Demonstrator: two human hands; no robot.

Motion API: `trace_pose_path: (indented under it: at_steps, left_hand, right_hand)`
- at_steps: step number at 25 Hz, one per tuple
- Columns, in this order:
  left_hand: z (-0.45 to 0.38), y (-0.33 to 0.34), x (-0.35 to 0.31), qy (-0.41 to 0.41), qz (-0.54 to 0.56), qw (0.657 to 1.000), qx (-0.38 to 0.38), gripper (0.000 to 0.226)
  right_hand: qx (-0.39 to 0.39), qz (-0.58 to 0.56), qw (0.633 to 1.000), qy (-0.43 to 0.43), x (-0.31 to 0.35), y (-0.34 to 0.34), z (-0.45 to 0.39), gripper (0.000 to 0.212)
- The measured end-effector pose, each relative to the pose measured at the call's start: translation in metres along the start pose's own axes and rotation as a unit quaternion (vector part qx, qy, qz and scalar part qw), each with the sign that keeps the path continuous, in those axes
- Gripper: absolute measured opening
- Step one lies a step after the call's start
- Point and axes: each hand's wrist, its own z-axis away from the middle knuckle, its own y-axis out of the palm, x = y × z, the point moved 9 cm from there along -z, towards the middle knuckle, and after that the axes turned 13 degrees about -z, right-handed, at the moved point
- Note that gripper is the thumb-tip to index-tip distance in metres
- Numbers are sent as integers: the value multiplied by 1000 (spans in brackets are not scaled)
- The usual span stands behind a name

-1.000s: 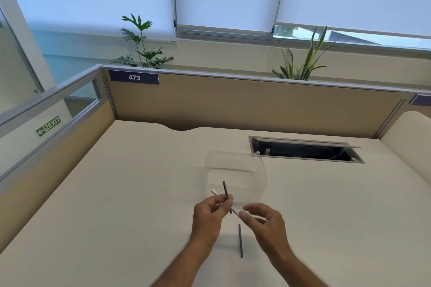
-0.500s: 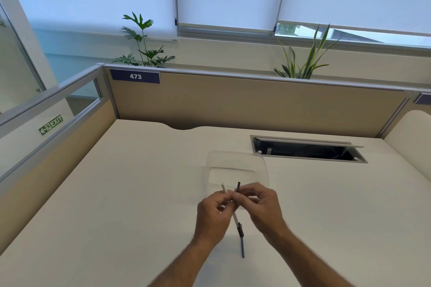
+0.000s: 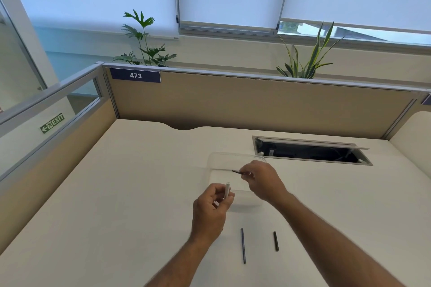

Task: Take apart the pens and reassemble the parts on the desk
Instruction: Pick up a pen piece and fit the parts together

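Observation:
My left hand point(image 3: 211, 209) pinches a white pen barrel point(image 3: 227, 190), which points upward. My right hand point(image 3: 262, 180) is raised over a clear plastic container point(image 3: 218, 161) and grips a short dark pen part point(image 3: 238, 171) that sticks out to the left. On the desk near me lie two loose dark pieces: a long thin rod point(image 3: 243, 245) and, to its right, a shorter dark piece point(image 3: 276, 240). Both hands are apart, with the container just behind them.
The pale desk point(image 3: 130, 193) is walled by a tan partition point(image 3: 245, 102) at the back and another on the left. An open cable slot point(image 3: 310, 151) is cut into the desk at the back right. Plants stand behind the partition.
My hands were together on the pen and have pulled apart, the right one rising toward the container with a dark part. A second dark piece now lies on the desk.

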Motion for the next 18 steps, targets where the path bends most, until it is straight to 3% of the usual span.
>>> trace_pose_path:
  at_steps: [4,10,18]
  left_hand:
    - [-1,3,6,5,-7,1000,-4,12]
    - [-3,5,11,3,-17,1000,9,20]
    - [-2,8,17,-7,-29,1000,6,21]
  right_hand:
    - [58,121,990,-43,3,24,-14,15]
    - [85,176,979,-48,-4,37,-9,27]
    - [-17,86,995,-37,12,8,18,19]
